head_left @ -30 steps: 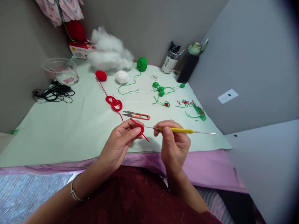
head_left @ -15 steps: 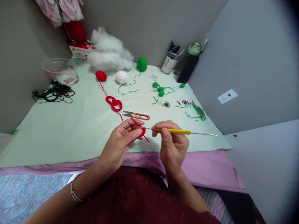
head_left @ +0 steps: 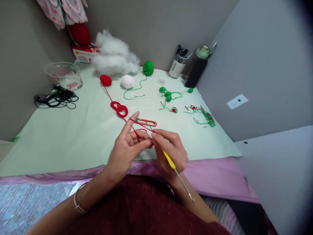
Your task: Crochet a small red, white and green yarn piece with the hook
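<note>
My left hand [head_left: 128,140] pinches a small red crochet piece [head_left: 151,145], mostly hidden by my fingers. Red yarn [head_left: 144,126] runs over its raised index finger toward my right hand. In my right hand [head_left: 171,151] is a crochet hook [head_left: 169,159] with a yellow handle, its rear metal end pointing down toward me; its front tip is hidden at the fingertips. Both hands meet at the red piece. Just beyond them lie orange thread snips [head_left: 148,122], partly behind my left index finger. A red yarn coil [head_left: 122,111] lies to their left, its strand leading to my left hand.
Red [head_left: 106,80], white [head_left: 127,81] and green yarn balls [head_left: 148,68] sit farther back, before white stuffing [head_left: 114,54]. Green crocheted pieces [head_left: 168,94] and yarn scraps [head_left: 207,117] lie right. Black cord [head_left: 57,97] and a clear tub [head_left: 63,75] are left; a dark bottle [head_left: 197,70] stands back right.
My right hand has moved left against my left hand, and the hook has swung from level to pointing down toward me. My left index finger has lifted, stretching the red yarn.
</note>
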A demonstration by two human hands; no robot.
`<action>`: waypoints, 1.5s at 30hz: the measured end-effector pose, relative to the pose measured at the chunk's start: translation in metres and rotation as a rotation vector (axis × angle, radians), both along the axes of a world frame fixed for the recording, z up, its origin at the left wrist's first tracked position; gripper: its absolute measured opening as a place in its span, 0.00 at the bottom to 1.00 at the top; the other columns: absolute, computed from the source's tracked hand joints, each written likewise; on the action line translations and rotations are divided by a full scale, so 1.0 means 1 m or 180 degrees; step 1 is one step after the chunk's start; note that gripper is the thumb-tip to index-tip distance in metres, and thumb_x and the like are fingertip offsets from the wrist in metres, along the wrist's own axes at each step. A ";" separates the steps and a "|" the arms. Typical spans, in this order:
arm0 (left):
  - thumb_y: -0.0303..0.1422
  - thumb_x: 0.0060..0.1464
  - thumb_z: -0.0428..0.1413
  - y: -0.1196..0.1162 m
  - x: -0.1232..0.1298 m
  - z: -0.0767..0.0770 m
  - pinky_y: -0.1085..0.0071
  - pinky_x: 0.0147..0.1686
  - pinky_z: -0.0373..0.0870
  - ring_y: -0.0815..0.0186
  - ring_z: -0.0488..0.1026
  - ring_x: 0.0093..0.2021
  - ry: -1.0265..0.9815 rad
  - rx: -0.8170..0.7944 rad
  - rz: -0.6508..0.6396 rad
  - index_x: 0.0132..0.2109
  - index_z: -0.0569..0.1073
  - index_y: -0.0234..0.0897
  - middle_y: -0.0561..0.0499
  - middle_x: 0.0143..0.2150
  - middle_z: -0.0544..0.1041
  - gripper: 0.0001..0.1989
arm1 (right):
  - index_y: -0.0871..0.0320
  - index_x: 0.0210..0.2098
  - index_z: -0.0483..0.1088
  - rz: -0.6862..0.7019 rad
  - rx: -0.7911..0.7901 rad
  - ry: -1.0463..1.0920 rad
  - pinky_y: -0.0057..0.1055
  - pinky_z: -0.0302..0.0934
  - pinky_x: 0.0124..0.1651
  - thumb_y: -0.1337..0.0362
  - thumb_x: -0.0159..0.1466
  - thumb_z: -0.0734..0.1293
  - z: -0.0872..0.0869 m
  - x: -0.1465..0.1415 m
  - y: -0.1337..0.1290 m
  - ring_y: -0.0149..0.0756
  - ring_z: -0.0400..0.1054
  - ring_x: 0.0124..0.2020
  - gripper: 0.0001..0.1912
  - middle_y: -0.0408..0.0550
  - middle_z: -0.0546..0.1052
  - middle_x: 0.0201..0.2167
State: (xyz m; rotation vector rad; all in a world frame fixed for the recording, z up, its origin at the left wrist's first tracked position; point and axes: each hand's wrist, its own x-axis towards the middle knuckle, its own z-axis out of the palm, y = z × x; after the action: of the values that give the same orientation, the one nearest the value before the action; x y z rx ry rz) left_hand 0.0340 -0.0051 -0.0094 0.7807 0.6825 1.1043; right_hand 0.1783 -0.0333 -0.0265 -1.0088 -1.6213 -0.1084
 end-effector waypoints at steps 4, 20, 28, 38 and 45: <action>0.27 0.54 0.70 0.001 -0.001 0.003 0.74 0.41 0.75 0.71 0.78 0.34 -0.0117 -0.0155 -0.0169 0.78 0.52 0.38 0.56 0.34 0.82 0.52 | 0.48 0.49 0.82 0.0557 -0.0496 0.1063 0.37 0.76 0.49 0.74 0.69 0.70 0.003 -0.001 0.002 0.38 0.80 0.46 0.15 0.48 0.85 0.44; 0.27 0.58 0.67 -0.002 0.003 -0.001 0.73 0.42 0.72 0.70 0.74 0.35 0.0215 0.0276 0.0323 0.76 0.54 0.37 0.58 0.33 0.78 0.46 | 0.51 0.50 0.80 -0.0251 -0.0106 -0.0371 0.38 0.74 0.43 0.71 0.69 0.70 0.004 0.001 0.001 0.40 0.80 0.42 0.13 0.51 0.85 0.43; 0.29 0.56 0.69 0.003 -0.002 0.006 0.74 0.39 0.72 0.72 0.74 0.32 -0.0185 -0.0396 -0.0084 0.73 0.62 0.35 0.56 0.35 0.79 0.41 | 0.49 0.46 0.80 0.0859 -0.0768 0.1472 0.37 0.77 0.43 0.69 0.72 0.67 0.008 0.001 0.003 0.38 0.81 0.42 0.11 0.46 0.86 0.42; 0.28 0.57 0.68 0.000 0.003 -0.001 0.75 0.39 0.72 0.71 0.73 0.33 0.0084 0.0141 0.0371 0.73 0.60 0.36 0.58 0.32 0.77 0.42 | 0.55 0.48 0.77 -0.0144 -0.0260 -0.0210 0.39 0.71 0.43 0.71 0.71 0.67 0.005 0.004 0.003 0.39 0.78 0.40 0.09 0.51 0.84 0.40; 0.28 0.57 0.68 0.003 0.000 0.004 0.77 0.39 0.73 0.73 0.76 0.32 -0.0196 -0.0337 0.0096 0.69 0.65 0.35 0.58 0.32 0.78 0.36 | 0.50 0.48 0.80 0.0270 -0.0386 0.0690 0.41 0.74 0.47 0.70 0.72 0.67 0.001 -0.001 0.007 0.40 0.80 0.45 0.12 0.49 0.86 0.43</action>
State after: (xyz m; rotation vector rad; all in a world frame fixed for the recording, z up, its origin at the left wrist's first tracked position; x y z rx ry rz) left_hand 0.0343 -0.0018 -0.0054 0.6454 0.6969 1.1059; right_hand 0.1776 -0.0263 -0.0252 -1.0059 -1.4825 0.1537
